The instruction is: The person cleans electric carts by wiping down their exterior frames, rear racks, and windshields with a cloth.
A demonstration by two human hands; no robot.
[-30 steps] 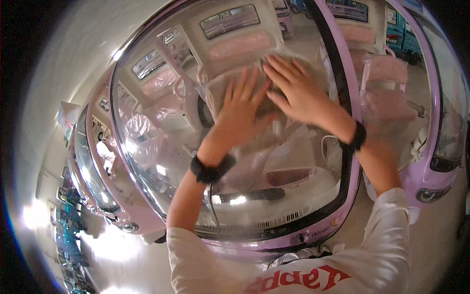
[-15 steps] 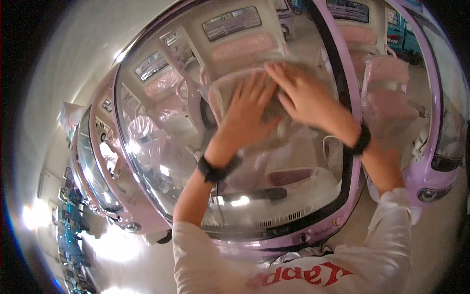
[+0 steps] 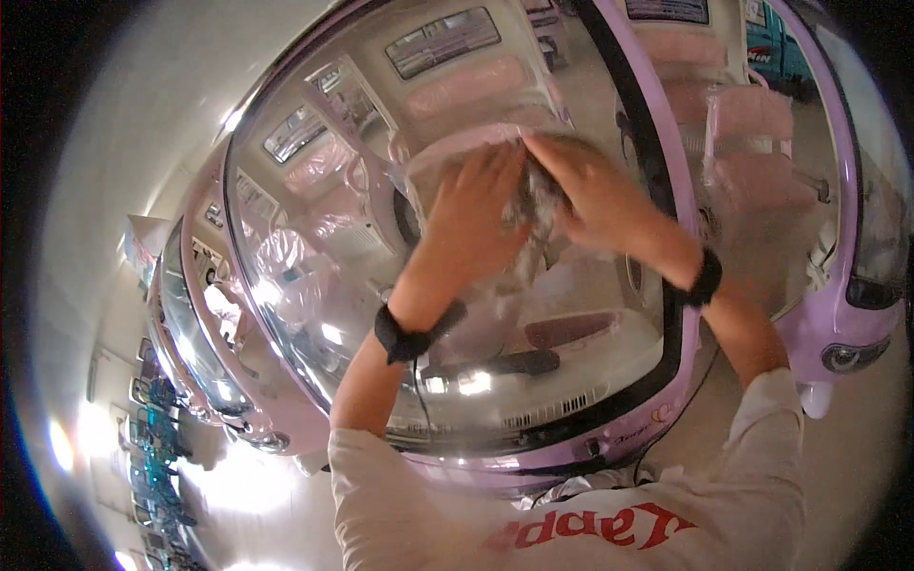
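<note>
Both my hands are raised over the big curved windshield (image 3: 371,285) of a small pale-purple vehicle. My left hand (image 3: 476,209) has its fingers stretched out and leaning to the upper right. My right hand (image 3: 600,195) points to the upper left, fingers long and fairly straight, and its fingertips meet or nearly meet the left ones. I cannot tell whether the palms touch the glass. A blurred grey shape shows between the hands; whether it is a reflection or something behind the glass is unclear. Black bands circle both wrists.
Behind the glass are pink seats (image 3: 466,86) under clear plastic and a dashboard (image 3: 495,419). A thin dark cable (image 3: 420,400) hangs near my left wrist. More purple vehicles stand to the right (image 3: 838,324) and left (image 3: 195,333). Teal equipment (image 3: 157,457) lines the far left.
My hands stay together over the windshield, with the right thumb drawn closer to its fingers. The view has shifted slightly.
</note>
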